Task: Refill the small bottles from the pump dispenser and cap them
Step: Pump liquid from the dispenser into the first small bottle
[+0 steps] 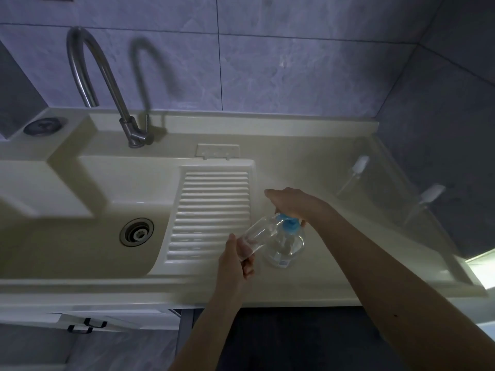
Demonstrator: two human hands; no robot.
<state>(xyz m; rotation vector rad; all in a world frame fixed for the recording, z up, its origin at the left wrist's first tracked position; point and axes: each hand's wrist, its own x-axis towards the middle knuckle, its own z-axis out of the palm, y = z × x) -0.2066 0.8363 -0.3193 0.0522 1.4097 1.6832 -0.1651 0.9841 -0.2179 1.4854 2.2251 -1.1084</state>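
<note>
A clear pump dispenser (288,246) with a blue pump head (288,223) stands on the counter right of the washboard. My right hand (290,203) lies on top of the blue pump head, fingers stretched leftward. My left hand (237,259) grips a small clear bottle (258,231) by its base and holds it tilted, its open neck up against the pump's spout. Two more small clear bottles with white caps stand at the counter's right, one (353,175) further back and one (426,200) nearer the edge; both look blurred.
A cream sink basin with a drain (136,232) and ribbed washboard (214,207) fills the left. A steel tap (107,84) arches behind it. The counter's front edge (267,295) runs below my hands. Tiled wall at the back and right.
</note>
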